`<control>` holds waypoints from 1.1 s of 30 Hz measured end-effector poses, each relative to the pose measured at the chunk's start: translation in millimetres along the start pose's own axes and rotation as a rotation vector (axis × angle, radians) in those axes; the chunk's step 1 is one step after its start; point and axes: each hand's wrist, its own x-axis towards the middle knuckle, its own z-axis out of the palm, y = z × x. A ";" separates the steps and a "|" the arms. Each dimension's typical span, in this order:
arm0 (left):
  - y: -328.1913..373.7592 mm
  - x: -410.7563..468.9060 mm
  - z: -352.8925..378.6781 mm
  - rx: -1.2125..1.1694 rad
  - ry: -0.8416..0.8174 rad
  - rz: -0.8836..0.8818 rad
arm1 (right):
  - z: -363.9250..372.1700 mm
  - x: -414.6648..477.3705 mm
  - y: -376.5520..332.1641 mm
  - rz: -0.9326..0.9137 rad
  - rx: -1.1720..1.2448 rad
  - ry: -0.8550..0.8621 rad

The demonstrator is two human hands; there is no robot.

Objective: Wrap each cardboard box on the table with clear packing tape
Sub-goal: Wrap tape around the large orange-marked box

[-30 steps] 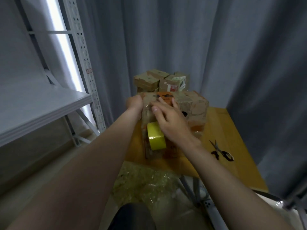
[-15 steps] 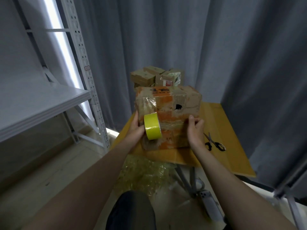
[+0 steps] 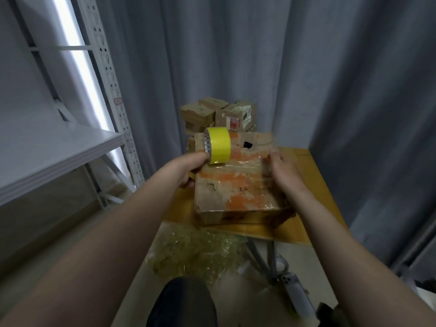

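Yellow tape roll sits pinched in my left hand at the far left corner of the box. My right hand grips the box's right edge. The box rests on the tabletop, with smaller boxes stacked behind it.

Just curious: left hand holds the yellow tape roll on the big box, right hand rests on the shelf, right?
No: the head view shows the right hand on the right edge of the big box. The left hand does hold the yellow tape roll.
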 end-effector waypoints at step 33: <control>-48.0 103.4 27.8 -0.126 0.233 0.110 | 85.9 -44.0 -41.0 -0.225 0.439 -0.336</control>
